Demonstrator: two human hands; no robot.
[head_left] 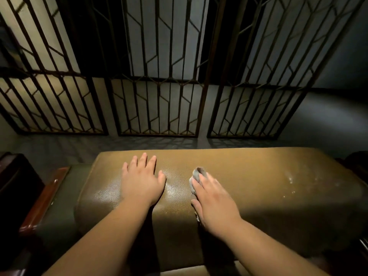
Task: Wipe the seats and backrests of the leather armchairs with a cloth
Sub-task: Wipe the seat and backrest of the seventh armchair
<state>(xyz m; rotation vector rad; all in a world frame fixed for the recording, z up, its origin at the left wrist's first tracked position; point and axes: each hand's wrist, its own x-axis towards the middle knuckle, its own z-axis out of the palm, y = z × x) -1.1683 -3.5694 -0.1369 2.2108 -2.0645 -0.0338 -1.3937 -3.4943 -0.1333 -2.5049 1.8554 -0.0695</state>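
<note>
The top of an olive-brown leather armchair backrest (249, 176) fills the lower middle of the head view. My left hand (142, 180) lies flat on it with straight, spread fingers, holding nothing. To its right, my right hand (213, 200) presses a small grey cloth (196, 176) onto the leather. The cloth shows past the fingertips and under the palm edge; most of it is hidden beneath the hand. Pale dusty smears (289, 179) mark the leather further right.
A glossy reddish wooden armrest (46, 198) runs along the left side of the chair. Behind the backrest stands a wall with dark metal window grilles (159, 108). Dark furniture (14, 176) sits at the far left and more (358, 162) at the far right.
</note>
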